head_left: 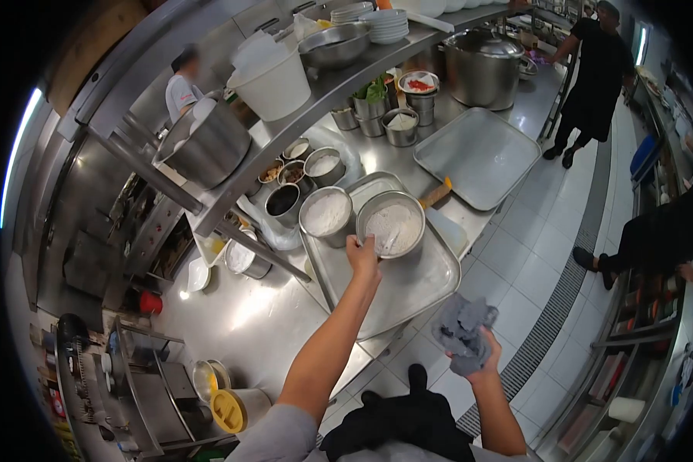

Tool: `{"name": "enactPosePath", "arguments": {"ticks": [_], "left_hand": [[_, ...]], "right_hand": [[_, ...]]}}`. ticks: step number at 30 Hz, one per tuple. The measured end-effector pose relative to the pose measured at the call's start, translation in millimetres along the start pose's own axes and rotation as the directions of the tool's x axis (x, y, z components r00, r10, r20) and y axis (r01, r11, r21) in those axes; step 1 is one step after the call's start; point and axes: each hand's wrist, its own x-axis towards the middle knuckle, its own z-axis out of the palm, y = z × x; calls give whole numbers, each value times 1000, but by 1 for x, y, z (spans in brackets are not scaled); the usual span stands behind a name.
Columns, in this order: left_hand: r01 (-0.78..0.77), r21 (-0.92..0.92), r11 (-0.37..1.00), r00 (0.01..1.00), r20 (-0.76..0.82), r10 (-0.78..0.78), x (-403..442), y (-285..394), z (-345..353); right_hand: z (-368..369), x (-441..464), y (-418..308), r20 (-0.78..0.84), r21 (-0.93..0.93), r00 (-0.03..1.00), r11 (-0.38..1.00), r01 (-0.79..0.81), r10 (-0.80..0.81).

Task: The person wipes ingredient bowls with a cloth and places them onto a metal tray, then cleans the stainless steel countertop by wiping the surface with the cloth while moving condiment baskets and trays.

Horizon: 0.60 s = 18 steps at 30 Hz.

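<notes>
My left hand (pixel 363 258) is closed on the near left rim of a round metal container (pixel 413 251) with pale, flour-like powder (pixel 393 225) in it. Just left of it stands a second metal container of white powder (pixel 327 213). Both sit at the far end of a metal tray (pixel 396 296) on the counter. Off the counter's edge, above the floor, my right hand (pixel 483 358) grips a crumpled grey cloth (pixel 463 327). The cloth hides part of its fingers.
A second metal tray (pixel 477 158) lies beyond, near a brush (pixel 437 192) with a yellow handle. Small metal pots, one with dark liquid (pixel 283 200), stand left. An overhead shelf (pixel 285 131) crosses above. A person in black (pixel 589 73) stands in the aisle.
</notes>
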Motion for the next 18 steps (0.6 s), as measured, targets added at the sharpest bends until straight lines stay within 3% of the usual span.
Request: {"name": "enactPosePath", "arguments": {"ticks": [1,4,6,8,9,11,12,14,16,18], "left_hand": [[99,-26,995,992,-71,-101,13,-2,15],[84,-171,982,980,-163,-112,46,-21,40],[37,-240,970,973,-211,-90,51,-29,45],[133,-449,884,991,35,-131,45,-33,35],[112,-456,883,993,11,-120,31,-31,25],[183,-189,965,982,76,-172,-5,-28,-1],[159,-202,966,987,46,-153,-7,-26,-18],[248,-217,944,956,-100,-275,-1,-14,-60],[199,-356,913,938,-199,-283,32,-7,-90],[293,-445,846,931,-69,-358,66,8,-105]], "right_hand": [[-6,-1,-8,13,-4,1000,1000,3,-3],[-24,-8,-12,42,-94,997,994,63,-59],[-31,-17,-7,-85,-170,988,979,114,-130],[-44,-19,5,-102,-199,991,978,62,-84],[-49,-17,12,-122,-217,991,976,31,-59],[-59,-11,26,-88,-242,996,969,-38,17],[-59,-5,32,-71,-263,995,961,-89,72],[-39,6,42,9,-296,989,945,-140,149],[-23,12,51,49,-354,981,922,-161,190],[-20,22,62,67,-411,970,892,-185,232]]}}
